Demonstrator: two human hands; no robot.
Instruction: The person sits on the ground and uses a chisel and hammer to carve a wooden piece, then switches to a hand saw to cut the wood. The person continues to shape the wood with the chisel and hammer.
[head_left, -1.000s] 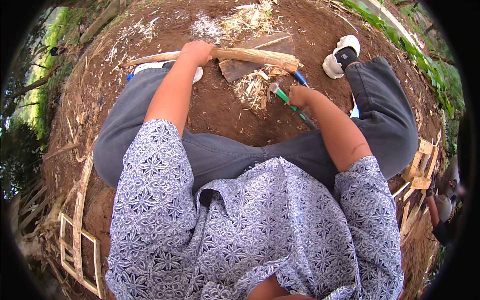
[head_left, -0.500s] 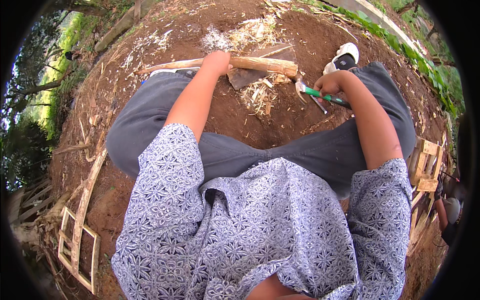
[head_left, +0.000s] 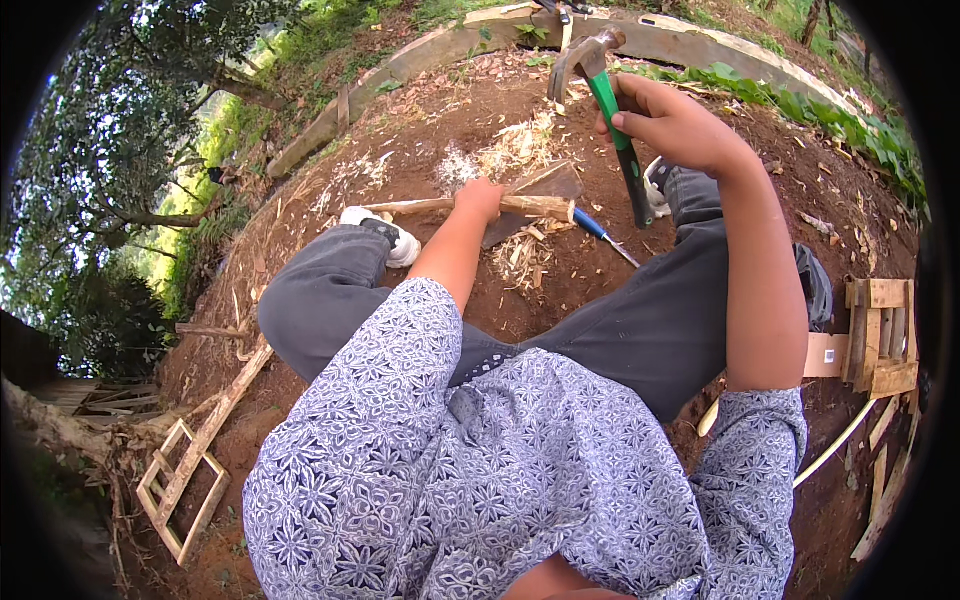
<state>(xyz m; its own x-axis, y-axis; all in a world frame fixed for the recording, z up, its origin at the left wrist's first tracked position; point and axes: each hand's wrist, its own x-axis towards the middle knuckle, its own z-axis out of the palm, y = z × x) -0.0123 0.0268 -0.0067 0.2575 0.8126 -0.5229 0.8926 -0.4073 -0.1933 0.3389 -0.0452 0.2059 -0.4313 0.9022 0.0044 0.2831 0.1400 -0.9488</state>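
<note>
My right hand (head_left: 672, 125) is raised, closed round the green and black handle of a claw hammer (head_left: 602, 85), whose metal head points away from me. My left hand (head_left: 480, 197) grips a long peeled piece of wood (head_left: 540, 206) that lies across a dark flat slab (head_left: 556, 181) on the ground. Close to the wood's right end lies a blue-handled tool (head_left: 590, 223) with a thin metal shaft, perhaps a chisel; its tip is too small to make out. Pale wood shavings (head_left: 525, 262) lie in front of the slab.
My legs spread to either side, with white shoes at the left (head_left: 402, 246) and right. More shavings (head_left: 518, 143) are scattered beyond the slab. A wooden frame (head_left: 180, 495) is at lower left, a slatted wooden piece (head_left: 885, 335) at right. A low concrete edge (head_left: 690, 45) curves across the back.
My right hand has lifted the hammer up and away from the ground, turning its head upward. The blue-handled tool is now in plain sight. My view has tilted up; my left hand stays on the wood.
</note>
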